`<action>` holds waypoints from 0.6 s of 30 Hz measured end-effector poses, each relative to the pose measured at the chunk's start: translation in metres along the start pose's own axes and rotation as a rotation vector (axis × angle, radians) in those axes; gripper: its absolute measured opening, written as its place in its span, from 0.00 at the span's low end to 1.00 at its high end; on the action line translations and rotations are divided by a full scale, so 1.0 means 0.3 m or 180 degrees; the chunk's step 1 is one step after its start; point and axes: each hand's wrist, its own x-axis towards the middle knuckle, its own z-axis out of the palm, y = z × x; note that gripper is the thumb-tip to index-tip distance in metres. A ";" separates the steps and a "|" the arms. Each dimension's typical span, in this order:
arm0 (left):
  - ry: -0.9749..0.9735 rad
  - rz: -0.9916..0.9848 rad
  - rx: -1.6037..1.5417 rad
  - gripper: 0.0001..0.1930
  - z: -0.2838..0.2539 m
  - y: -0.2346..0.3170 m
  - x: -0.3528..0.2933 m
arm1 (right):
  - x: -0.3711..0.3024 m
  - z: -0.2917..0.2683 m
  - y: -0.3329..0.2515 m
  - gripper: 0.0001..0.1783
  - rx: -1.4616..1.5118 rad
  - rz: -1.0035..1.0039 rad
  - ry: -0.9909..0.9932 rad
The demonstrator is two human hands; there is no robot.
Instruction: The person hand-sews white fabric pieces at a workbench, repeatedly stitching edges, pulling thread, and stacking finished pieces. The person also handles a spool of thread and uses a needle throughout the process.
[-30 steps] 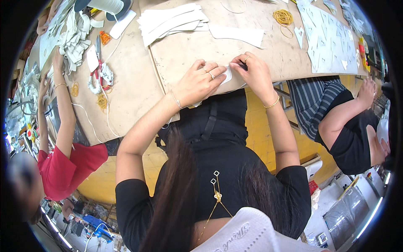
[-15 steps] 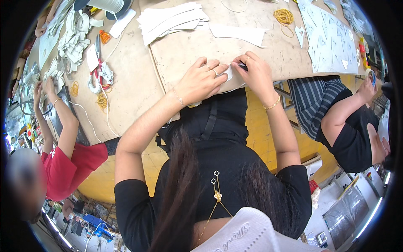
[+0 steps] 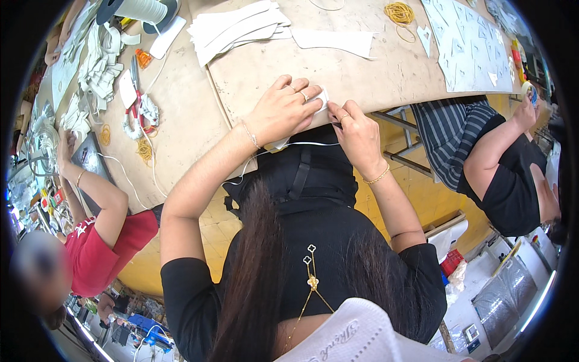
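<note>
My left hand (image 3: 286, 108) lies over a white flat piece (image 3: 324, 98) at the table's front edge, its fingers bent together and pressing the piece down. Most of that piece is hidden under the hand; a corner shows below the palm. Close to its right end, my right hand (image 3: 357, 131) is closed in a pinch. A small dark object shows partly between its thumb and fingers, too covered to name. A thin white cord (image 3: 313, 143) runs beneath my left hand toward the right one. Beyond my hands lie a single white cut strip (image 3: 335, 41) and a stack of white pieces (image 3: 238, 29).
On the left are a cord spool (image 3: 142, 11), red-handled scissors or pliers (image 3: 136, 99), an orange clip-like item (image 3: 143, 58) and rubber bands (image 3: 145, 148). More rubber bands (image 3: 399, 13) and a patterned sheet (image 3: 467, 48) lie right. A person in red (image 3: 111, 247) works left; another stands right (image 3: 503, 175).
My right hand has come down toward me and slightly left, below the table edge. My left hand stays on the white piece, and the cord is now stretched visibly between the hands.
</note>
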 end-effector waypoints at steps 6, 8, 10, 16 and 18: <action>0.0290 0.0100 0.0111 0.13 0.006 -0.004 0.005 | -0.004 0.005 -0.007 0.18 -0.0151 -0.0007 -0.0091; 0.0395 0.0147 0.0145 0.14 0.011 -0.007 0.007 | -0.004 0.006 -0.009 0.15 -0.0170 -0.0060 -0.0088; 0.0328 0.0128 0.0164 0.15 0.015 -0.007 0.010 | -0.004 0.004 -0.012 0.15 -0.0296 -0.0079 -0.0195; 0.0030 -0.0118 0.0032 0.22 -0.004 -0.017 0.016 | -0.006 0.002 -0.023 0.18 -0.0561 -0.0139 -0.0197; 0.0015 -0.0286 0.0142 0.22 -0.018 -0.037 0.018 | -0.009 0.005 -0.025 0.20 -0.0597 -0.0124 -0.0137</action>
